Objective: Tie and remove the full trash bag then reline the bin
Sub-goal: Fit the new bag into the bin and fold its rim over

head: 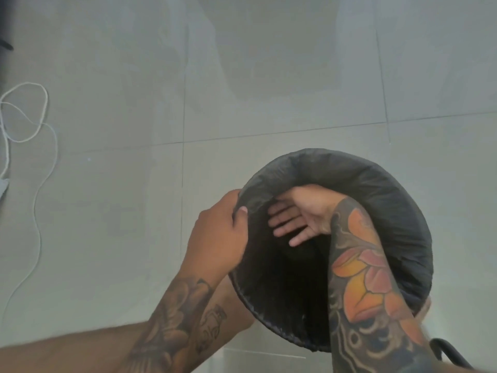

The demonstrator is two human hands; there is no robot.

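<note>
Evidently relining: a fresh black bag (382,195) was being seated in the round bin (242,297), lower right of the frame.
The left hand (217,232) pinched the thin, crinkled plastic against the rim, thumb inside; the right hand (298,216) lay flat and open inside, holding nothing, pressing the film outward. Folded matte plastic already covered the far rim. Next, judging by this, the near edge needed stretching over.

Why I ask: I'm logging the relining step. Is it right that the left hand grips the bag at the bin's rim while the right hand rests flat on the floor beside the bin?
Not quite. The left hand does grip the black bag at the bin's rim, but the right hand is not on the floor: the head view shows it open, reaching down inside the lined bin.
</note>
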